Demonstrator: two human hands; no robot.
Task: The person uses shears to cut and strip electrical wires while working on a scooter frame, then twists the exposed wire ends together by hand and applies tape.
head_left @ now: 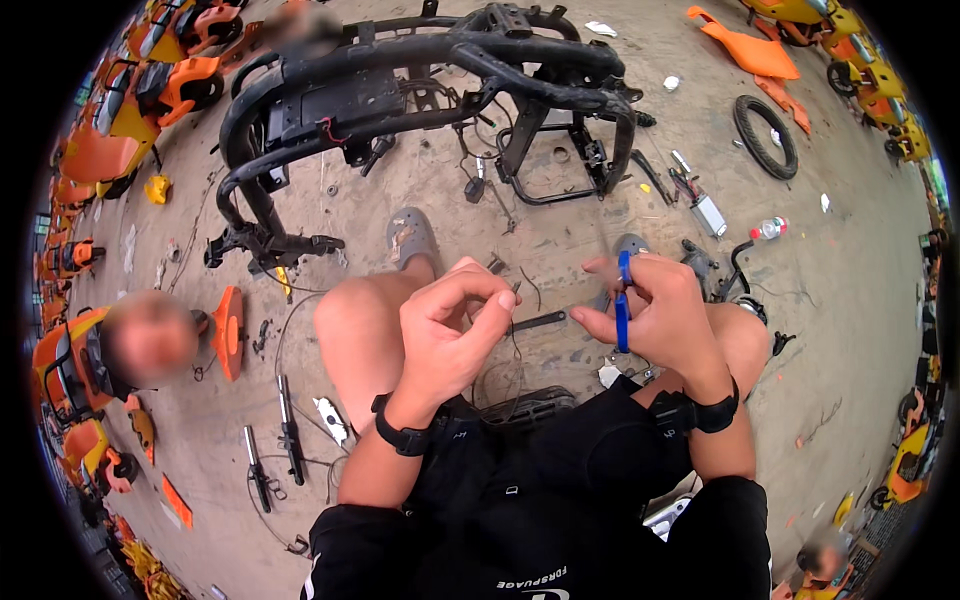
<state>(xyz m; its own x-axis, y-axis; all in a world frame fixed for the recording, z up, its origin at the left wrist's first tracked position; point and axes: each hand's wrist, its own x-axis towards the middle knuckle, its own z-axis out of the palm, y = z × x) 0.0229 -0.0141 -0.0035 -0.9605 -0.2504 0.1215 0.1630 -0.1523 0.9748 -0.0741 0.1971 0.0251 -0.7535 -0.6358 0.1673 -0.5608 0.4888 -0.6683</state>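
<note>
My left hand [455, 330] is pinched on the end of a thin dark wire [515, 340], which hangs down between my knees toward some tangled cable on the floor. Just right of it, my right hand [655, 315] grips a tool with blue handles [622, 322]; its head is hard to make out. A dark flat bar [538, 321] lies on the floor behind the wire, between the two hands.
A black tubular vehicle frame [540, 80] stands ahead. Around me lie a tire [764, 137], a silver box [709, 215], a bottle [768, 229], orange panels [742, 47] and metal tubes [290, 430]. Rows of orange-yellow vehicles [110, 150] line both sides.
</note>
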